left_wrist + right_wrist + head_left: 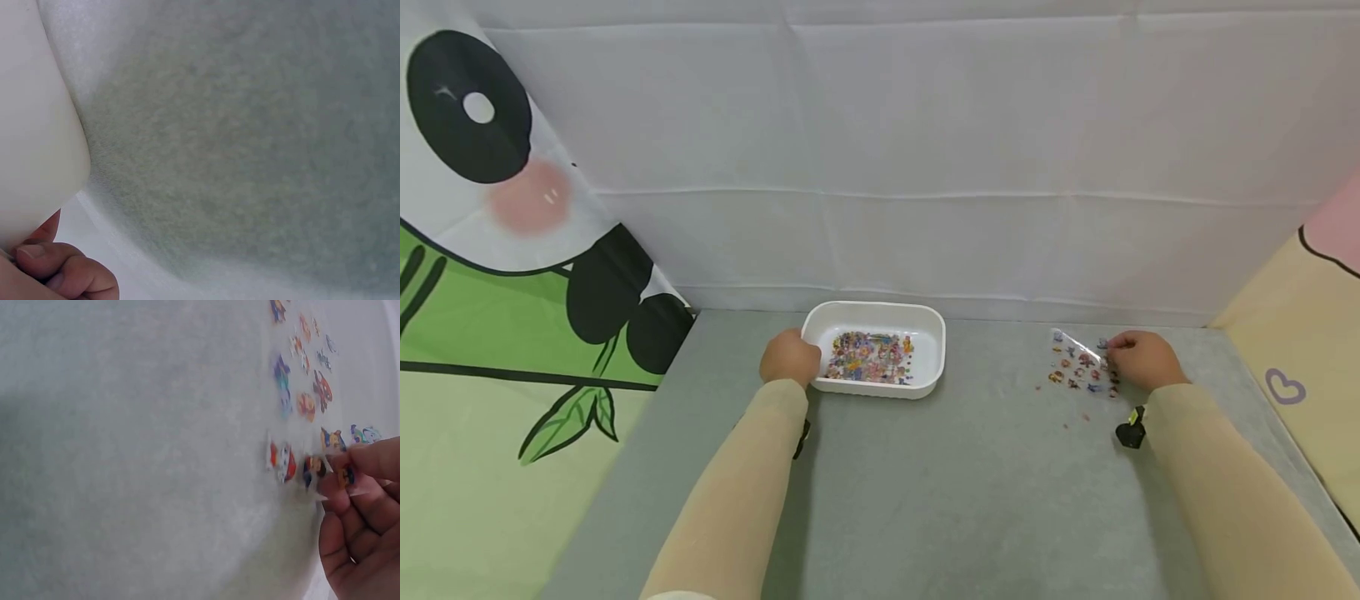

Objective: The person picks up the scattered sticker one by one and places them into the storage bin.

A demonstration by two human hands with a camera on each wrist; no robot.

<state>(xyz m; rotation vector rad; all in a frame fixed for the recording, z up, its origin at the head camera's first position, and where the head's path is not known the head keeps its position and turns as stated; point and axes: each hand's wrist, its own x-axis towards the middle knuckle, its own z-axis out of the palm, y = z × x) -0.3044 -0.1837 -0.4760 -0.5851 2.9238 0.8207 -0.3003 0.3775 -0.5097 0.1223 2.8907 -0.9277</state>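
Observation:
A white plastic tray (880,389) stands near the back of the table, holding many small colourful stickers (870,358). My left hand (791,357) grips the tray at its left end; in the left wrist view, curled fingers (84,275) show by the lower corner of the tray's white side (37,131). Off to the right, my right hand (1147,360) pinches the right edge of a clear sticker sheet (1078,364) printed with cartoon figures. In the right wrist view, thumb and fingers hold one corner of the sheet (306,406).
Several tiny loose bits (1086,417) lie on the grey table (970,483) in front of the sheet. A white cloth backdrop (925,150) rises behind the table's back edge. Printed cartoon panels flank it, a green one (482,325) on the left and a yellow one (1285,333) on the right.

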